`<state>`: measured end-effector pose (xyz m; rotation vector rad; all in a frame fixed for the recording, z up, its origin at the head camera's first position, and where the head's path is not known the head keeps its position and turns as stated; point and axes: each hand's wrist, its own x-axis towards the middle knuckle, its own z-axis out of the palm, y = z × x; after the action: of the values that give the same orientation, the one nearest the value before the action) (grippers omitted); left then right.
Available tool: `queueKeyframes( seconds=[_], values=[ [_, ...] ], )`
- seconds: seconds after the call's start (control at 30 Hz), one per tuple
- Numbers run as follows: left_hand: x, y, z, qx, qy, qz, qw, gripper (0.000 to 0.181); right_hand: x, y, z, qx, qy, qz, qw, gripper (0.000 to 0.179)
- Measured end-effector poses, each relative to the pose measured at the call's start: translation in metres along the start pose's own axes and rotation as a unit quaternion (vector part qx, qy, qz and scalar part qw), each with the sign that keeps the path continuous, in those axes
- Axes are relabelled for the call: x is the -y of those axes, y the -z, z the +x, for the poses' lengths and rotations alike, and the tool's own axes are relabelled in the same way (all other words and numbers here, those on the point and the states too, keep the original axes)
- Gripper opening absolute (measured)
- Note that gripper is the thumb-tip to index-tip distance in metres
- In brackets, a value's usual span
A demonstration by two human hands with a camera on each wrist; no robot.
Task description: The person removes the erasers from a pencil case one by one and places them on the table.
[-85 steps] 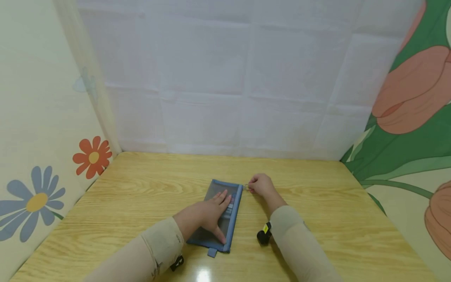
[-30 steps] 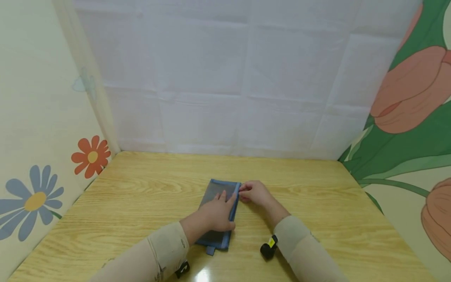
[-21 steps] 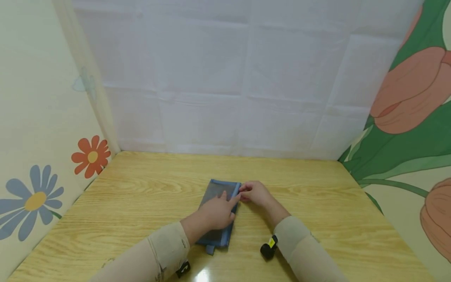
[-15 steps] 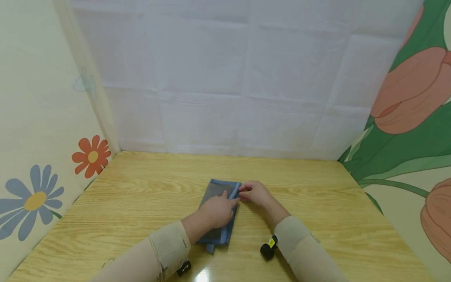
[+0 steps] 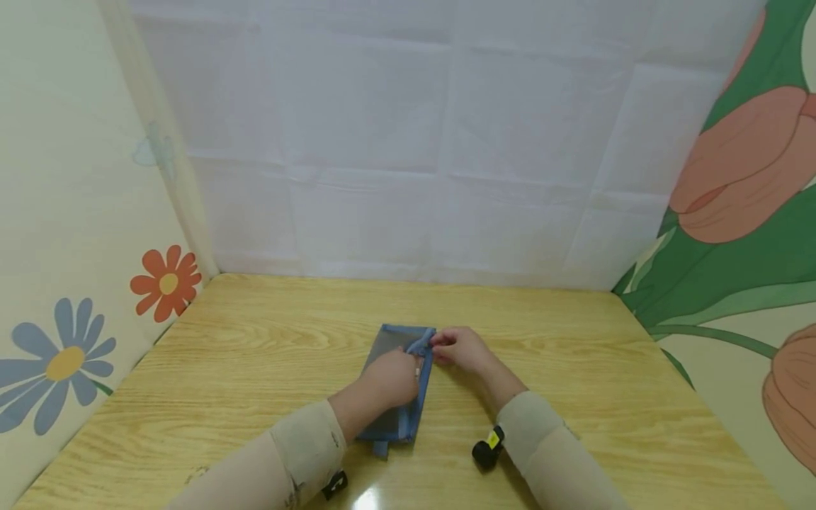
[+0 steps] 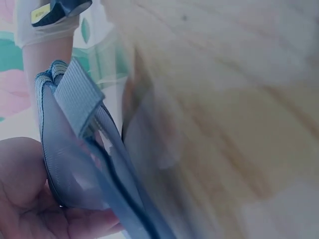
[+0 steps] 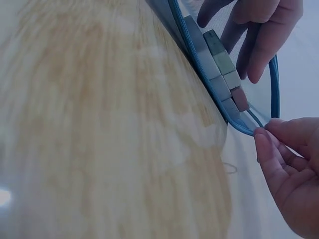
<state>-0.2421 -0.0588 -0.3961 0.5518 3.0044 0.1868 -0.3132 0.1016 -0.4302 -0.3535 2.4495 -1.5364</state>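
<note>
A blue-edged mesh zipper pouch (image 5: 387, 344) lies on the table, its mouth spread apart along the right side. My left hand (image 5: 392, 379) reaches in at that mouth. In the right wrist view the fingers of this left hand (image 7: 269, 30) hang loosely bent inside the opening, just above several small blocks (image 7: 217, 55) in grey, green and dull red. With thumb and forefinger my right hand (image 5: 462, 347) pinches the pouch's far right corner. Mesh and a blue fabric tab (image 6: 79, 97) cover part of the left hand in the left wrist view.
The wood-grain table (image 5: 574, 354) runs back to a white sheet (image 5: 382, 142). Flower-printed panels stand at left and right. A black wrist camera (image 5: 486, 453) hangs below the right sleeve, another (image 5: 334, 485) below the left.
The left hand has gone from lying flat on the pouch to reaching into its mouth, which has widened. The right hand has come from beyond the corner to the pouch edge and stays there.
</note>
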Motion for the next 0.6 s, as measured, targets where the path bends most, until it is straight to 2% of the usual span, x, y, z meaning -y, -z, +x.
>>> queueKeyframes(
  seconds=[0.1,0.23,0.33,0.43,0.6],
  values=[
    [0.006,0.0,0.001,-0.023,0.007,-0.049,0.9985,0.016,0.002,0.002,-0.001,0.0,0.002,-0.001,1.0,0.016],
    [0.014,0.0,0.001,-0.046,0.005,-0.104,0.9935,0.023,0.003,0.005,-0.004,0.0,0.01,0.011,0.9999,0.017],
    [0.019,0.0,-0.001,-0.045,0.003,-0.138,0.9894,0.026,0.005,0.007,-0.006,0.005,0.02,0.022,0.9995,0.018],
    [0.024,-0.001,-0.004,-0.044,-0.011,-0.163,0.9856,0.031,0.007,0.009,-0.009,0.011,0.03,0.024,0.9992,0.019],
    [0.034,-0.002,-0.007,-0.025,-0.031,-0.212,0.9765,0.06,0.009,0.012,-0.014,0.024,0.048,0.022,0.9983,0.021]
  ],
)
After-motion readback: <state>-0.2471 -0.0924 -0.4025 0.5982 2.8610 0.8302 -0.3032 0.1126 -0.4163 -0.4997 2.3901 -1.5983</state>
